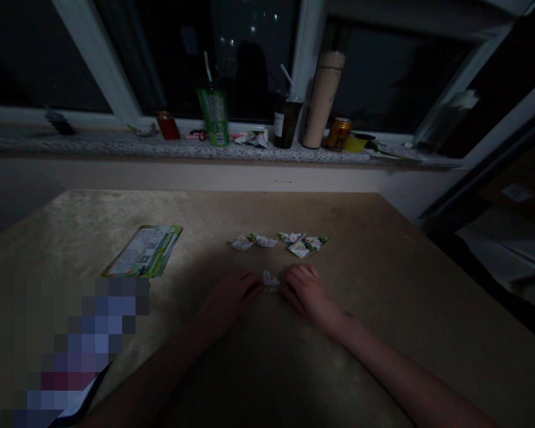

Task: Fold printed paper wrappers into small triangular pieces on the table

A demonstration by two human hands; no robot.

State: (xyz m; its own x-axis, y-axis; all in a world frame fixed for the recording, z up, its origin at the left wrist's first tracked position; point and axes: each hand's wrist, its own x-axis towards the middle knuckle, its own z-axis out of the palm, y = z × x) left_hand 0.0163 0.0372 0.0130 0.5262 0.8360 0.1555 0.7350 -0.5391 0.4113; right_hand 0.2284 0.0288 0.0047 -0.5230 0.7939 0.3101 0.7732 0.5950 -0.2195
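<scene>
A small piece of folded printed paper (270, 279) lies on the table between my two hands. My left hand (236, 291) has its fingers closed at the paper's left edge. On the other side, the curled fingers of my right hand (305, 288) pinch its right edge. Just beyond are several folded paper pieces of the same printed kind: one group to the left (264, 240) and another to the right (301, 248). The fingertips are partly hidden, and the light is dim.
A green-and-white printed sheet (145, 251) lies on the table (361, 226) at left, near a pixelated area. Along the granite windowsill (138, 145) stand a green cup (214, 116), a dark cup (286, 122), a tall beige flask (323, 98), a gold can (338, 134) and a red jar (167, 126).
</scene>
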